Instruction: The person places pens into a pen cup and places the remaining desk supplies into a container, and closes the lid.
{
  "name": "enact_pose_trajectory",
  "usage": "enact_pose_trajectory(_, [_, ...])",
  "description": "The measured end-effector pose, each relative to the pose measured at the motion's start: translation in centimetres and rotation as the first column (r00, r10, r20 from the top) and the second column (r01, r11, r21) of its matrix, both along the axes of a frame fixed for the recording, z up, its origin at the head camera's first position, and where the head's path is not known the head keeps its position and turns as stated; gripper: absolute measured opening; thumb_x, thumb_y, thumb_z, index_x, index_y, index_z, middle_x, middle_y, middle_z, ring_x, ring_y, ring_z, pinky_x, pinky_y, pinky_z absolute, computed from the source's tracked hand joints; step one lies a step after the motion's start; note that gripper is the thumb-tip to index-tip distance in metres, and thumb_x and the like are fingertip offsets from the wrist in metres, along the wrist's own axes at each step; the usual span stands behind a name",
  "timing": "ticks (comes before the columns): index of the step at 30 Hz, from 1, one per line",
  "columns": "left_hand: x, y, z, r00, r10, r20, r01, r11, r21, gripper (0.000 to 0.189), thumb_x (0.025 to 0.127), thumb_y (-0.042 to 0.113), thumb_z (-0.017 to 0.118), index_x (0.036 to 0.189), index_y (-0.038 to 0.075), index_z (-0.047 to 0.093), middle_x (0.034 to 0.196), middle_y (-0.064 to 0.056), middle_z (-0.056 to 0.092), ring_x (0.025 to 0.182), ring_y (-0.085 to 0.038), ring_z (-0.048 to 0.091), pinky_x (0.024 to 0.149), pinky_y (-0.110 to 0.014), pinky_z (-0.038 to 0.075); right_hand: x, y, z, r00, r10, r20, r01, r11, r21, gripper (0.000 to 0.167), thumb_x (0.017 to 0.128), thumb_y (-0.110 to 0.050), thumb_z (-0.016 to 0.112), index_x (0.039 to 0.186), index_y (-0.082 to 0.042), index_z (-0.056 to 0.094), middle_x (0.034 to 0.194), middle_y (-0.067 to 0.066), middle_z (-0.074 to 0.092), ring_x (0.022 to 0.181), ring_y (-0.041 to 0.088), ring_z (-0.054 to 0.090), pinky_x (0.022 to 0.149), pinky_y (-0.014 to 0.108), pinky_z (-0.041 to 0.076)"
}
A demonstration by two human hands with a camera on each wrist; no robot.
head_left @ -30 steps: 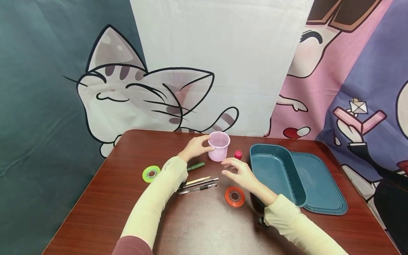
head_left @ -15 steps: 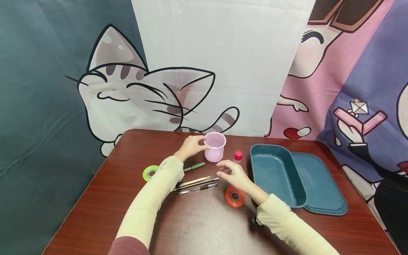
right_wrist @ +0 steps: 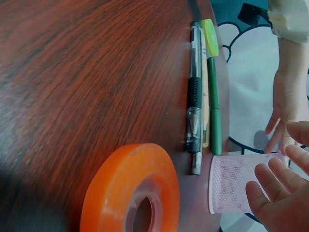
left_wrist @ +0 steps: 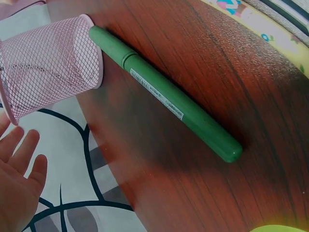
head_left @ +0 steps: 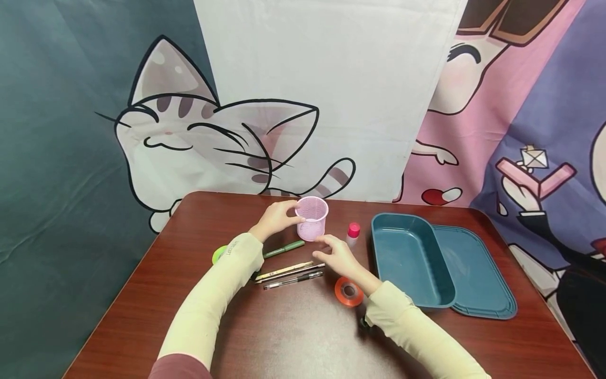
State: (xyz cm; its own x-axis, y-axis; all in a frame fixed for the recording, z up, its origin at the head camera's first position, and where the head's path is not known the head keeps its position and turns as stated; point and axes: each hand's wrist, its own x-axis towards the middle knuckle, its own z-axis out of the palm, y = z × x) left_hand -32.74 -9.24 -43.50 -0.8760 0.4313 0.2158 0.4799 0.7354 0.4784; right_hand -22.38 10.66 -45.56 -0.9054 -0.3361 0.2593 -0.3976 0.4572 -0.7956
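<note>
A pink mesh pen cup [head_left: 311,229] stands upright toward the back of the table. My left hand [head_left: 276,217] grips its left side near the rim, fingers behind and thumb in front. In the left wrist view, fingertips [left_wrist: 33,140] lie right at the rim of the cup [left_wrist: 50,63]. My right hand [head_left: 340,258] hovers with relaxed, slightly bent fingers just in front of the cup's lower right; they overlap the cup in the right wrist view. Before the cup lie a green marker [head_left: 286,248], a pale yellow patterned stick [head_left: 281,271], a slim dark stick and a black-gripped clear pen [head_left: 293,280].
An orange tape roll [head_left: 349,291] lies below my right hand. A red-capped glue stick [head_left: 353,231] stands right of the cup. A teal tray [head_left: 411,263] and its lid [head_left: 478,273] are at right. My left sleeve partly hides a lime tape roll [head_left: 217,255].
The pen cup has shifted left along the table together with my left hand. My right hand has followed to the left, and the glue stick shows more fully.
</note>
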Motion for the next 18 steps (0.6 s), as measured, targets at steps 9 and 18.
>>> enact_pose_trajectory(9, [0.1, 0.0, 0.0, 0.999, 0.034, 0.006, -0.034, 0.999, 0.019, 0.057, 0.073, 0.042, 0.067, 0.12, 0.012, 0.055, 0.116, -0.005, 0.06, 0.108, -0.022, 0.055, 0.091, -0.039, 0.041, -1.5, -1.5, -1.6, 1.0, 0.001, 0.0, -0.001, 0.998, 0.067, 0.039, 0.072, -0.009, 0.068, 0.108, 0.001, 0.06, 0.102, 0.015, 0.061, 0.092, 0.026, 0.057, 0.08, 0.039, 0.045])
enact_pose_trajectory(18, [0.2, 0.1, -0.3, 0.989, 0.06, 0.132, -0.062, 0.998, 0.004, 0.071, 0.077, 0.047, 0.061, 0.135, 0.013, 0.038, 0.131, -0.008, 0.048, 0.118, -0.024, 0.047, 0.097, -0.04, 0.037, -2.7, -2.6, -2.9, 0.998, 0.067, -0.016, -0.064, 0.983, 0.171, 0.038, 0.072, -0.012, 0.069, 0.107, -0.001, 0.06, 0.106, 0.012, 0.06, 0.099, 0.027, 0.056, 0.087, 0.039, 0.042])
